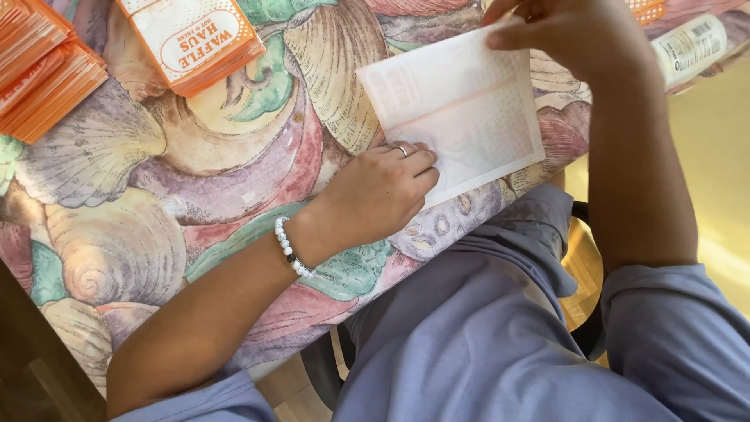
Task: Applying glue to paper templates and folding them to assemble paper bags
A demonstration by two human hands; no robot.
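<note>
Tablecloth (180, 195) printed with big shells in mauve, cream and green covers the table and fills most of the view, running down to the table edge just above the person's lap in grey-blue cloth (484, 328). On it, near that edge, lies a flat white paper bag (469, 117), blank side up, with a faint orange dotted print showing through; its lower right corner hangs slightly past the table edge. Two stacks of orange-and-white paper bags sit further back: one fanned pile at the far left (43, 66), and a smaller stack (195, 39) between it and the white bag, well apart from both hands. A white tube-like container (691, 47) lies at the far right edge of the table. The left hand (379, 191), with a ring and a white bead bracelet (291, 248) at the wrist, presses flat on the bag's lower left part, fingers curled, gripping nothing. The right hand (574, 35) pinches the bag's upper right corner, thumb on top of the paper.
</note>
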